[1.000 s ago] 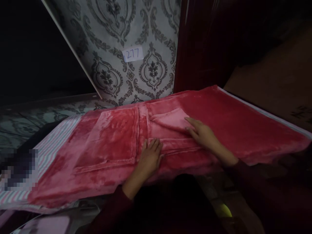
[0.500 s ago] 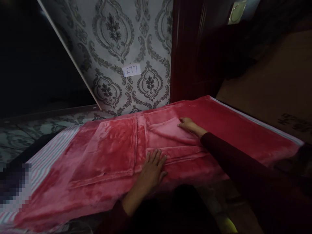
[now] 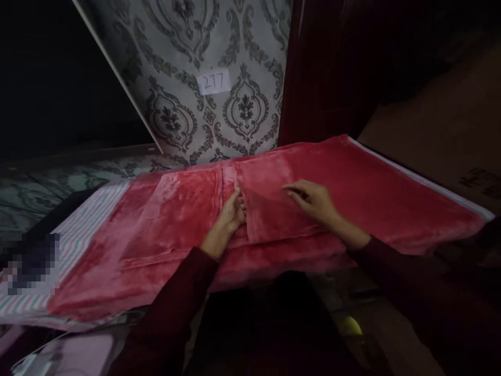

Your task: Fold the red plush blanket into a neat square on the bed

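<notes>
A red plush cloth (image 3: 270,214) lies folded on a larger red plush blanket (image 3: 336,172). My left hand (image 3: 234,211) is at its left edge, thumb up and fingers curled at the border, closed on the cloth. Over the cloth's right part is my right hand (image 3: 313,201), its index finger stretched out and its thumb apart, with nothing seen between them. To the left of my left hand, a second red plush piece (image 3: 188,209) lies flat on the blanket. The underside of the cloth is hidden.
A striped cloth (image 3: 94,214) shows at the blanket's left end. Behind is a patterned wall with a paper label (image 3: 214,81) reading 277. A dark screen (image 3: 66,78) stands at the left, a brown carton (image 3: 438,125) at the right. A pixelated patch covers the lower left.
The cloth's folded-back flap now lies flat. My left hand has gone from lying flat near the front to gripping the cloth's left edge. My right hand has let go of the flap.
</notes>
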`<state>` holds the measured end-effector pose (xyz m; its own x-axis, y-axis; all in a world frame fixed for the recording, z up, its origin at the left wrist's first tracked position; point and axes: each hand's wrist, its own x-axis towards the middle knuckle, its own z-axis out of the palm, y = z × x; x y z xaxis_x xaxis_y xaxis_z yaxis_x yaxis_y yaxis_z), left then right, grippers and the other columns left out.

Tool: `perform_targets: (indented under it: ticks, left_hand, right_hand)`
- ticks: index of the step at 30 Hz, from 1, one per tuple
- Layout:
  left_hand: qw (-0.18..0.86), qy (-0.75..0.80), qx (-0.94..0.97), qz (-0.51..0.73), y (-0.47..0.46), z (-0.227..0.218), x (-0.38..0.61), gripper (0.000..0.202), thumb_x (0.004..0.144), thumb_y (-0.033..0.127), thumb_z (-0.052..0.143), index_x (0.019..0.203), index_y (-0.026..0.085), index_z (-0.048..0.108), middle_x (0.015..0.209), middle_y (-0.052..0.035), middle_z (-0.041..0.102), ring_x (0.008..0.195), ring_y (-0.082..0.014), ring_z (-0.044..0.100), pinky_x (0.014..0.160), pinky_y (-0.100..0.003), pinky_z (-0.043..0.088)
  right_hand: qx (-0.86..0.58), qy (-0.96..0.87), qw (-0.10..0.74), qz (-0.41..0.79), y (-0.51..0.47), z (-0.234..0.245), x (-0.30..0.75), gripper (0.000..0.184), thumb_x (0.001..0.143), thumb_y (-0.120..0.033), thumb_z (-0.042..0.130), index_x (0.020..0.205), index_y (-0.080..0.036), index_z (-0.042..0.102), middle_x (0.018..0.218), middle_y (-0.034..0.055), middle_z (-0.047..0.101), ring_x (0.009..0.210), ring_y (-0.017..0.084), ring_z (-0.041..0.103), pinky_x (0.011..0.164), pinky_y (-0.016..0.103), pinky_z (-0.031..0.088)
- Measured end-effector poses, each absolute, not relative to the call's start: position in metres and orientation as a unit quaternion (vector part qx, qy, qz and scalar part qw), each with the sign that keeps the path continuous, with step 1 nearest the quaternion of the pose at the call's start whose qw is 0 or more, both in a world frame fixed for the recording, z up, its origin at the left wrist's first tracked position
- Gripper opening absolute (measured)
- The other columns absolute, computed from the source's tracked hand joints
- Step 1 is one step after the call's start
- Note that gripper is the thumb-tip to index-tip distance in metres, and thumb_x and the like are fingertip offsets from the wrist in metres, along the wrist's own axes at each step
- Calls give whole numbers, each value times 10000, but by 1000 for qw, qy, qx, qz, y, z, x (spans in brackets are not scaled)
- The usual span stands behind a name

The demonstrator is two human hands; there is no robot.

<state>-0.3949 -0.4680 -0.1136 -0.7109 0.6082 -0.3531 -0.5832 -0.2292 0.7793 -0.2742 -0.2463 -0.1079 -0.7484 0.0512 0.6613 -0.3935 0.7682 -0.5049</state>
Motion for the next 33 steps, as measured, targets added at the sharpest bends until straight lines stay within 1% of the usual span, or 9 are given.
perform_targets:
  ticks: [4,6,10,12,17,20,24,28,33]
  left_hand:
    - [348,565,50,747,-467,-121,-389,126,835,230,753,889,136,689,708,-31,707,589,-153,660,622,-272,576]
    - [314,573,99,751,-466,-123,-382,300,720,204,835,980,137,702,788,-35,737,653,-162,680,673,-283,586]
    - [236,592,158,754,-468,-128,-364,818,643,198,866,1410,209,581,1065,-50,765,877,-188,712,830,-314,580]
    - [217,621,178,732,-471,-128,-360,842,665,188,831,1460,248,559,1138,-46,749,941,-179,696,859,-302,556]
    - [242,636,186,709,-467,-103,-368,373,690,166,746,1060,177,786,885,-9,729,759,-109,624,738,-214,498]
    - [258,613,186,723,-451,-74,-378,363,667,130,735,1025,161,790,769,10,694,668,-92,586,666,-195,471]
    - [246,619,212,715,-424,-42,-389,378,671,86,682,1031,144,780,694,24,645,577,-82,527,584,-192,424]
    - [209,654,253,681,-409,-27,-396,331,690,65,660,989,144,776,702,20,628,569,-75,488,578,-196,389]
    - [171,702,294,625,-417,-27,-400,212,724,70,630,872,136,768,668,31,572,533,-58,387,534,-198,289]
  right_hand:
    - [19,-891,323,317,-201,-119,-255,231,903,-290,579,973,-208,783,934,81,774,764,208,686,676,320,534]
    - [1,-904,293,313,-185,-127,-243,242,900,-305,576,968,-207,787,914,80,771,739,206,682,673,326,534]
    - [-4,-918,244,313,-172,-136,-218,299,927,-383,581,1039,-206,795,956,90,776,797,226,698,735,364,559]
    - [11,-922,219,319,-170,-136,-212,315,931,-416,590,1061,-221,800,1021,94,783,911,253,711,830,402,571]
    - [23,-920,150,362,-162,-131,-208,406,995,-481,499,1097,-233,804,1120,93,781,1065,270,705,962,441,555]
    - [10,-920,144,364,-158,-130,-202,407,943,-495,596,1178,-215,776,1123,101,773,1019,267,709,903,419,571]
    - [7,-924,186,335,-158,-142,-193,385,847,-385,681,1177,-195,741,1115,111,759,917,241,700,830,388,576]
    - [-1,-920,253,299,-164,-154,-189,255,863,-311,602,1058,-195,719,992,104,742,847,231,688,781,378,570]
    - [-3,-907,274,320,-179,-146,-190,265,932,-408,619,1080,-214,721,957,82,736,835,229,686,761,372,573]
